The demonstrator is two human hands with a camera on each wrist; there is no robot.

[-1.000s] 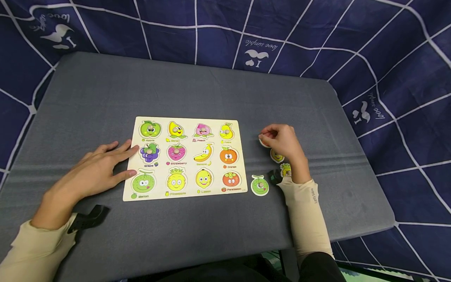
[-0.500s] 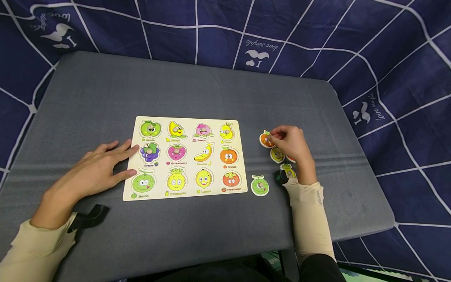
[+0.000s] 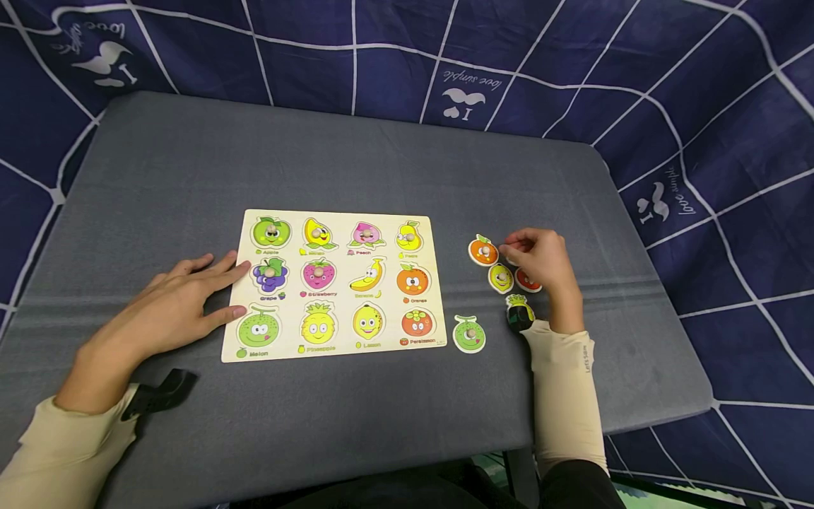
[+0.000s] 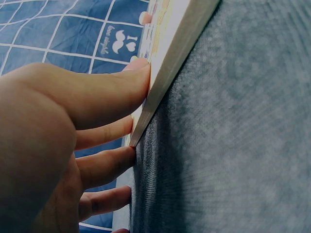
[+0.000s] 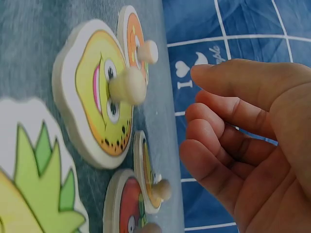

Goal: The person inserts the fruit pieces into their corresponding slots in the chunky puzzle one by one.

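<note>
My left hand (image 3: pixel 178 304) rests with spread fingers on the left edge of a wooden fruit puzzle board (image 3: pixel 343 230); its thumb lies against the rim in the left wrist view. My right hand (image 3: pixel 540 261) hovers over loose knobbed puzzle pieces, fingers loosely bent and holding nothing. Just left of its fingertips lies the orange piece (image 3: pixel 483 251). Below are the lemon piece (image 3: pixel 501 279) and the persimmon piece (image 3: pixel 528 280). A yellow piece (image 5: pixel 147 167), mostly hidden by the hand in the head view, shows in the right wrist view.
The pineapple piece (image 3: pixel 520 301) is partly covered by the right wrist camera (image 3: pixel 521 318). Nearer the board lies the melon piece (image 3: pixel 469 334). The board's top row and several other recesses hold knobbed pieces. A dark blue checked curtain (image 3: pixel 394 78) hangs behind the grey table (image 3: pixel 356 162).
My right hand has let go of the orange piece, which now lies on the table, and has shifted right. More of the persimmon piece is uncovered. The left hand has stayed put.
</note>
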